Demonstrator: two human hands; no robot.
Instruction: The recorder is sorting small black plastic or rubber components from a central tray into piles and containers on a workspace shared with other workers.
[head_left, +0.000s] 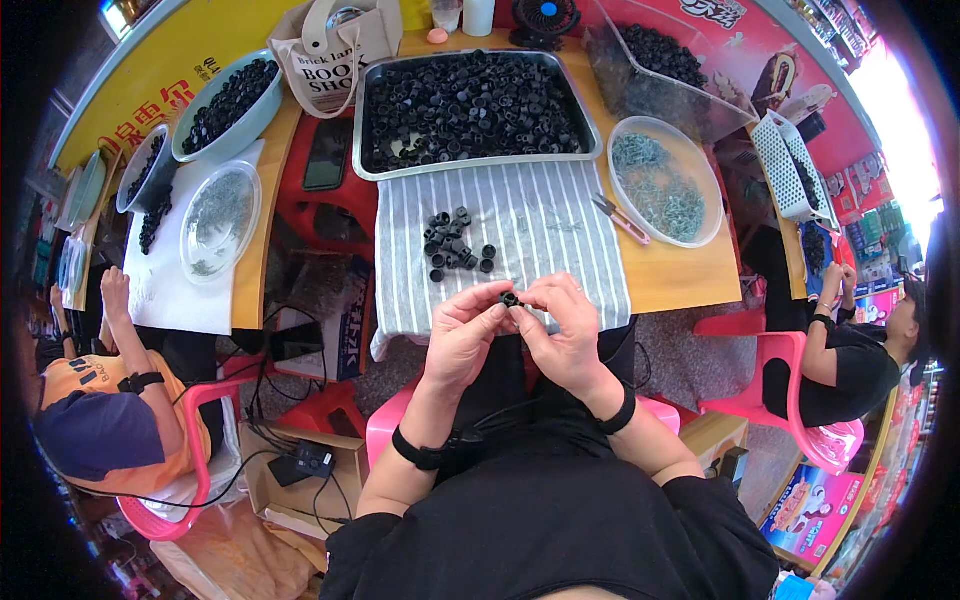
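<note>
Just over the near edge of a grey-and-white striped cloth (585,275), both my hands meet at a small black plastic cap (509,298). My left hand (465,335) pinches it between thumb and fingertips. My right hand (562,335) has its thumb and fingers closed on the cap's other side; any smaller part in those fingers is too small to make out. Beyond my hands, a loose pile of black caps (448,240) lies on the cloth. A few thin metal pieces (565,226) are scattered to its right.
Behind the cloth stands a metal tray (470,168) full of black caps. To its right are a round plastic tub (716,205) of small metal pieces and pink-handled snips (622,218). A phone (325,155) lies left. People sit at left (120,410) and right (840,350).
</note>
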